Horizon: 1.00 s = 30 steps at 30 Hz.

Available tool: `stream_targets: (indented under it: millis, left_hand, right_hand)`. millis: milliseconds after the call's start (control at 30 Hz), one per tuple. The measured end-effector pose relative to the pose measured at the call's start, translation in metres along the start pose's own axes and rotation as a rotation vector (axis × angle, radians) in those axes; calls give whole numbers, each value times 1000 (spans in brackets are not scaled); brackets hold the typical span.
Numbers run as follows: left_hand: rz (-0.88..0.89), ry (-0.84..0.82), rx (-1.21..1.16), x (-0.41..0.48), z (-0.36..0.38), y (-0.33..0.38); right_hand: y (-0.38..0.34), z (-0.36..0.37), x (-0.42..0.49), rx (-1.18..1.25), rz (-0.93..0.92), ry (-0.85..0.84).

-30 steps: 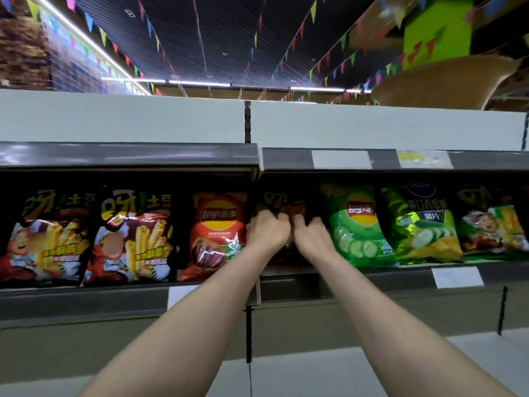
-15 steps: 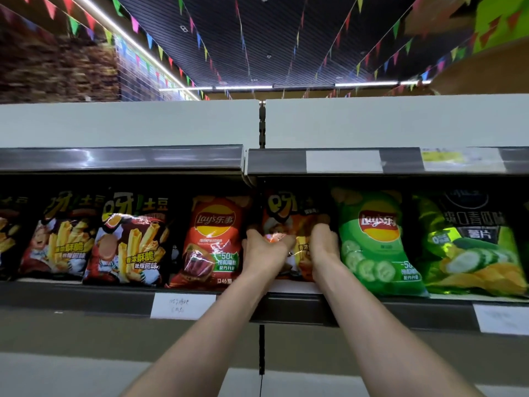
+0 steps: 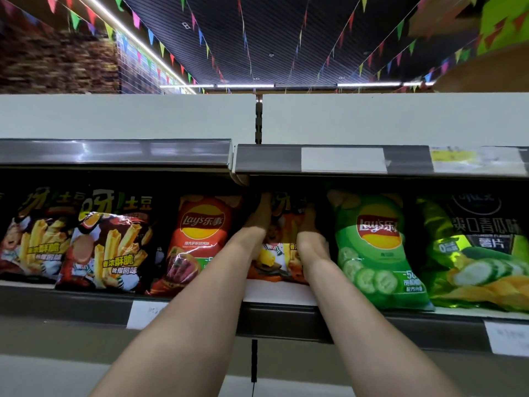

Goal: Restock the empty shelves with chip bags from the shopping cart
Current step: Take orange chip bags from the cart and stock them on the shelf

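An orange-and-black chip bag stands upright in the middle of the shelf, set back between its neighbours. My left hand lies along its left side and my right hand along its right side. Both hands reach deep into the shelf with fingers stretched up and inward against the bag. The fingertips are lost in the shadow under the upper shelf. The shopping cart is out of view.
A red Lay's bag stands just left of my left arm, a green Lay's bag just right of my right arm. Fries bags fill the left, a dark cucumber bag the right. The upper shelf edge hangs low overhead.
My hands have gone deeper into the shelf with the orange-and-black bag, and moved from gripping its front to lying along its sides. The camera has come closer to the shelf.
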<state>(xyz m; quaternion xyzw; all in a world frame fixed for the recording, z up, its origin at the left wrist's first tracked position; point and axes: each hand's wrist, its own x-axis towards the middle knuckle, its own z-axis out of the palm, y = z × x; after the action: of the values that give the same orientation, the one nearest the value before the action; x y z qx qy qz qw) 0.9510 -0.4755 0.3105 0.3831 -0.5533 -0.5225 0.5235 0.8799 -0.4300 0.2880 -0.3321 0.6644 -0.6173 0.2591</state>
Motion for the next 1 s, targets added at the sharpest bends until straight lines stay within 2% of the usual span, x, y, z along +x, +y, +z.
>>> stream_targets:
  millis: [100, 233, 333, 633, 767, 900, 1000]
  left_hand:
    - [0, -62, 58, -5, -2, -13]
    - [-85, 4, 153, -26, -9, -13]
    - [-86, 21, 173, -38, -12, -16]
    - [-2, 85, 188, -46, -18, -21]
    - [131, 111, 359, -53, -16, -30]
    - [172, 173, 548, -54, -15, -27]
    - [184, 192, 579, -57, -14, -27]
  right_hand:
    - [1, 1, -3, -46, -28, 31]
    - [5, -4, -9, -78, -43, -17]
    - [8, -8, -13, -56, -67, 16]
    - [5, -9, -23, -31, -104, 89]
    - [9, -7, -32, -72, -210, 153]
    - [11, -8, -34, -100, -223, 168]
    - [9, -10, -38, -115, -226, 164]
